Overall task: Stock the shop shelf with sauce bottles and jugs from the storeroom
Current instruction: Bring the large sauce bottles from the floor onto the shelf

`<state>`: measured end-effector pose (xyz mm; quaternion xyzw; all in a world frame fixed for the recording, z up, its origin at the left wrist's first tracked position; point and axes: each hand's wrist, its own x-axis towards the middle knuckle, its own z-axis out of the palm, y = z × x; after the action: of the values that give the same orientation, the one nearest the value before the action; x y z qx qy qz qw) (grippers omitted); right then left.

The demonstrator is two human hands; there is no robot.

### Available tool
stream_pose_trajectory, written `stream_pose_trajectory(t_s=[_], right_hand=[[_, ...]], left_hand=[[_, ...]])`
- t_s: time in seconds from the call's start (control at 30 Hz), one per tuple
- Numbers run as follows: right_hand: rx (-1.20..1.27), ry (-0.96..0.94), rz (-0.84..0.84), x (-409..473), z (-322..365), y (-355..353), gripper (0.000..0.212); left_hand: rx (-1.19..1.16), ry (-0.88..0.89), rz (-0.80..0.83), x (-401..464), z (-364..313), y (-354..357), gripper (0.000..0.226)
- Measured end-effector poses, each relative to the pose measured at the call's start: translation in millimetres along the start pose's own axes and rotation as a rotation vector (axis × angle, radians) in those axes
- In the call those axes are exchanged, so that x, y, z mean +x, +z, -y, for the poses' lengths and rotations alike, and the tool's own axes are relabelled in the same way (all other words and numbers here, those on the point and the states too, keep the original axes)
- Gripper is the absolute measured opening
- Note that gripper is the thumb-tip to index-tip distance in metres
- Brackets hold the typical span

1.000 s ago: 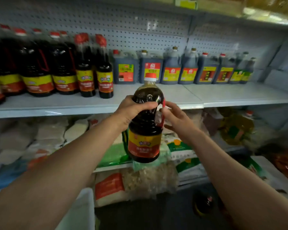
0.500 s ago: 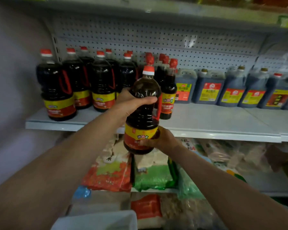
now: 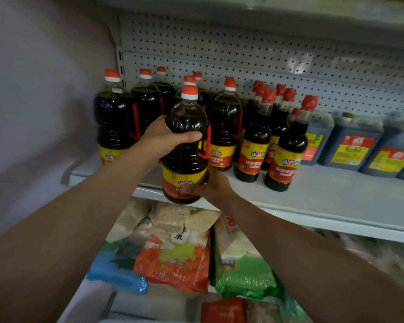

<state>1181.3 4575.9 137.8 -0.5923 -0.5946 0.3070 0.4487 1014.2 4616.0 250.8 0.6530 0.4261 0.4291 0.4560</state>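
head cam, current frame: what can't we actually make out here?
- Small label print on the held dark sauce bottle with red-and-white cap: blurred, partly covered by the right hand.
- Bottle's base against the white metal shelf: whether it touches is unclear.
- Rear large bottles: hidden behind the front row.
- Blue-grey jugs on the right: cut off by the frame edge.
- Left hand: fingers behind the bottle are hidden.

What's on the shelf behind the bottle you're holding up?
Behind the held bottle stand similar big dark bottles with red-and-white caps. It hides most of one directly behind; only that cap shows. The shelf there is hidden.
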Motion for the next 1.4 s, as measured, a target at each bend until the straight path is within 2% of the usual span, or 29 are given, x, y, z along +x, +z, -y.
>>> stream_pose_trajectory(t_s=[0.07,0.13,0.2,0.3,0.33,0.57,0.67,0.7,0.8,0.9,1.0,1.07,1.2,1.27,1.33,1.4], right_hand=[[0.003,0.003,-0.002,12.3,-1.4,12.6,0.082],[-0.015,-0.014,-0.008,23.0,-1.7,22.7,0.086],[-0.021,-0.011,-0.023,30.8,0.6,29.8,0.087],[-0.038,0.018,-0.01,41.6,4.4,34.1,0.077],[-0.029,0.017,-0.01,44.6,3.6,35.1,0.077],[-0.026,0.019,-0.042,48.9,-5.3,41.7,0.082],[-0.047,0.022,-0.029,51.7,-2.9,41.9,0.085],[-0.054,0.026,-0.025,53.0,-2.5,42.6,0.087],[-0.088,0.053,-0.02,51.3,-0.3,46.2,0.091],[-0.137,0.108,0.008,38.5,-0.4,41.4,0.087],[-0.158,0.169,0.003,19.2,-8.3,19.5,0.095],[-0.206,0.166,-0.029,5.9,-14.0,-5.5,0.092],[-0.263,0.149,-0.135,-26.1,-18.3,-71.4,0.074],[-0.317,0.148,-0.189,-44.4,-18.9,-107.1,0.058],[-0.35,0.184,-0.244,-66.3,-18.9,-143.6,0.046],[-0.36,0.223,-0.294,-93.8,-18.2,-181.6,0.059]], left_hand=[[0.041,-0.001,0.02,7.0,4.9,-11.7,0.078],[0.064,-0.026,0.073,16.1,4.2,-22.3,0.069],[0.067,-0.105,0.147,21.4,0.2,-30.6,0.068],[0.12,-0.197,0.165,30.3,-1.0,-39.1,0.106],[0.128,-0.208,0.161,33.2,0.3,-41.1,0.111],[0.106,-0.212,0.156,37.7,7.3,-42.7,0.082],[0.048,-0.214,0.121,37.2,8.6,-40.0,0.062],[0.033,-0.21,0.102,37.5,10.3,-38.4,0.062],[0.006,-0.211,0.042,37.2,15.2,-34.1,0.089],[0.04,-0.19,-0.009,34.9,15.0,-30.1,0.091],[0.176,-0.108,-0.112,35.7,14.2,-24.5,0.077],[0.277,-0.096,-0.222,35.6,14.1,-17.6,0.074],[0.488,-0.186,-0.444,14.1,3.8,15.7,0.097],[0.598,-0.074,-0.558,-5.3,-3.9,41.3,0.099],[0.639,0.111,-0.562,-21.3,-8.0,73.8,0.093],[0.598,0.185,-0.435,-36.7,-14.9,111.7,0.086]])
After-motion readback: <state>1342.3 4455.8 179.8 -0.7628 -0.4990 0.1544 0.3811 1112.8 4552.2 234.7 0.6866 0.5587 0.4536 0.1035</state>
